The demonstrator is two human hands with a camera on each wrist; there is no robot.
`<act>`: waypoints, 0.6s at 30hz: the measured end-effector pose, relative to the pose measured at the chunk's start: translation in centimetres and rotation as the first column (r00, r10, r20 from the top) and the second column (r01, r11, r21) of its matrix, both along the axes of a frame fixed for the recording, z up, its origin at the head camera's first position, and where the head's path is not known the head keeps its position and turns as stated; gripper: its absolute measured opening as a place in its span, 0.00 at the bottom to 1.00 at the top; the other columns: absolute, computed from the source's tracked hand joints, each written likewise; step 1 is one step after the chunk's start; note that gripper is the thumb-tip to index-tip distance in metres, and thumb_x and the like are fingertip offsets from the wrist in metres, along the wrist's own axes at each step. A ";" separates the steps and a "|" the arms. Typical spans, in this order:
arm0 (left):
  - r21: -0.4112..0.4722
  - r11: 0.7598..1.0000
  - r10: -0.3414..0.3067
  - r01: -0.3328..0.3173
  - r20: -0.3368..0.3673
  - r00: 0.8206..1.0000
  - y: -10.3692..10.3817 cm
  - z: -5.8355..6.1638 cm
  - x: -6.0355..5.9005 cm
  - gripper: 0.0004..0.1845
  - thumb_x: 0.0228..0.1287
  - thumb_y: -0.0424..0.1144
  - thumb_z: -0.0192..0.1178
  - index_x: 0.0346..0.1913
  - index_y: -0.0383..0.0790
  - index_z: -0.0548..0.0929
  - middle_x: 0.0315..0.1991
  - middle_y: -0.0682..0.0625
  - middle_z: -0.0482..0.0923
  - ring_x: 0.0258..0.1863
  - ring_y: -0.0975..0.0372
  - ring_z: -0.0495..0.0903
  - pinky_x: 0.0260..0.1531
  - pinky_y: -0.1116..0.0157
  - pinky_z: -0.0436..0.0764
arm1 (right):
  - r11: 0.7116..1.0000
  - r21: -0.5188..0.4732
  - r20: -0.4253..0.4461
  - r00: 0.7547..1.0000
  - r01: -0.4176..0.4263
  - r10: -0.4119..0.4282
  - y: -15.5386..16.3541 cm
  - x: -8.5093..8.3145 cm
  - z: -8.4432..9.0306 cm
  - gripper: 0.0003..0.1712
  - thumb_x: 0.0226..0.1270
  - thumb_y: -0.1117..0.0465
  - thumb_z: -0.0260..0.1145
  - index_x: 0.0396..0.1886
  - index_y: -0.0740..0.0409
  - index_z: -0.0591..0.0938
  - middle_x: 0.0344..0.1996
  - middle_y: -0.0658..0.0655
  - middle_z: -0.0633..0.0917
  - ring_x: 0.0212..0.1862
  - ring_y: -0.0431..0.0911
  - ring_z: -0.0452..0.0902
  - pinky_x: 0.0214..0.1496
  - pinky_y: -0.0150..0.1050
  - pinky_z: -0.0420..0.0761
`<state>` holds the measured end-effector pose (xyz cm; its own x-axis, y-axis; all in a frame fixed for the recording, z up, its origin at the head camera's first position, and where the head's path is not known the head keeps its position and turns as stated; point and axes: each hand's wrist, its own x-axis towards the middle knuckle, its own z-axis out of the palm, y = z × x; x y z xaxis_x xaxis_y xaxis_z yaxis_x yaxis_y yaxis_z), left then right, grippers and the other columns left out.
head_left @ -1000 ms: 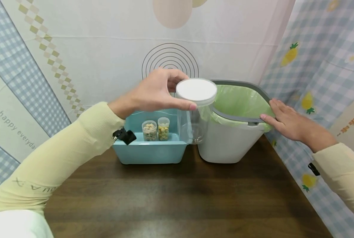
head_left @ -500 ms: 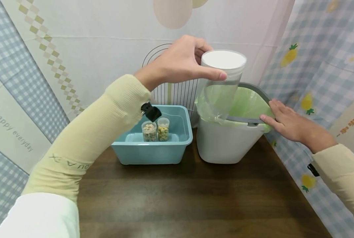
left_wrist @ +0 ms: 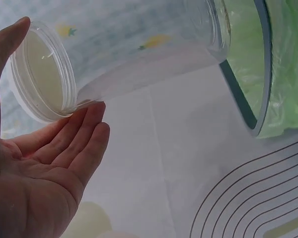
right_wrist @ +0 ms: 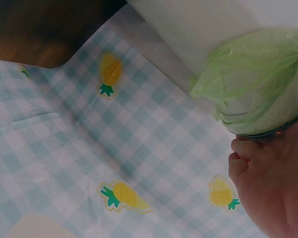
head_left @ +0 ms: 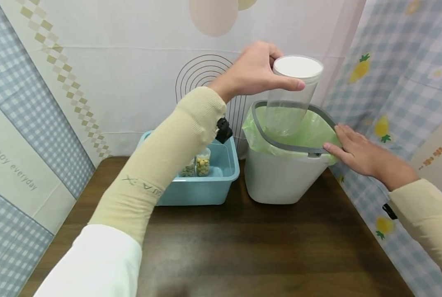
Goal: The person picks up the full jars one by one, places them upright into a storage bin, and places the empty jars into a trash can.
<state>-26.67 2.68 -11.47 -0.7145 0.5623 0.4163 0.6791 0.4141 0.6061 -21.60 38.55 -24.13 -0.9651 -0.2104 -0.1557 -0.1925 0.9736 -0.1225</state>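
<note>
My left hand [head_left: 256, 70] grips a clear plastic jar [head_left: 289, 97] close to its white lid [head_left: 298, 67], thumb on the near side. No contents show through the jar's wall. Its lower end overlaps the mouth of a light grey trash can [head_left: 276, 181], which has a green bag [head_left: 319, 128] as liner and a dark grey rim. In the left wrist view, the jar's base [left_wrist: 211, 29] is right by that rim. My right hand [head_left: 365, 152] rests on the rim's right side, thumb on the front corner and fingers extended.
Left of the trash can stands a blue plastic basin [head_left: 198, 192] with two small containers in it, one a clear tub of yellowish pieces [head_left: 203, 164]. The brown wooden table [head_left: 262, 247] bears both. Patterned cloth [head_left: 384, 82] hangs at the right side.
My left hand has carried the jar up and to the right, from in front of the basin to over the trash can's mouth. My right hand has stayed on the rim.
</note>
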 end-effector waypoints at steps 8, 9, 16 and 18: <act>0.009 0.998 0.066 -0.066 0.028 0.997 2.1 -0.9 -1.4 0.33 0.51 0.59 0.81 0.53 0.42 0.86 0.47 0.54 0.84 0.44 0.66 0.78 0.44 0.73 0.78 | 1.000 0.005 0.001 1.000 0.005 -0.005 -0.4 0.1 -0.2 0.55 0.84 0.29 0.36 0.85 0.64 0.29 0.84 0.72 0.29 0.85 0.72 0.25 0.81 0.76 0.37; 0.010 0.997 0.071 -0.071 0.031 0.997 2.3 -1.1 -1.5 0.32 0.50 0.60 0.81 0.52 0.42 0.86 0.47 0.55 0.84 0.44 0.66 0.78 0.44 0.73 0.78 | 1.000 0.004 0.001 1.000 0.007 -0.007 -0.4 0.1 -0.2 0.55 0.84 0.29 0.36 0.85 0.64 0.29 0.84 0.72 0.28 0.85 0.72 0.25 0.81 0.76 0.37; 0.033 0.998 0.060 -0.061 0.027 0.998 2.9 -3.0 -2.5 0.29 0.52 0.57 0.81 0.47 0.40 0.85 0.45 0.53 0.83 0.41 0.65 0.79 0.41 0.73 0.80 | 1.000 0.004 -0.003 1.000 0.001 -0.001 -0.8 0.2 0.1 0.54 0.84 0.30 0.36 0.85 0.64 0.30 0.84 0.73 0.30 0.85 0.72 0.26 0.81 0.76 0.37; 0.050 0.997 0.048 -0.050 0.048 0.998 3.1 -3.8 -2.8 0.29 0.52 0.56 0.82 0.47 0.39 0.85 0.44 0.52 0.84 0.40 0.64 0.80 0.41 0.72 0.80 | 1.000 0.000 -0.002 1.000 -0.005 0.005 -0.8 0.2 0.1 0.54 0.85 0.30 0.36 0.85 0.65 0.30 0.84 0.73 0.30 0.85 0.72 0.25 0.81 0.76 0.36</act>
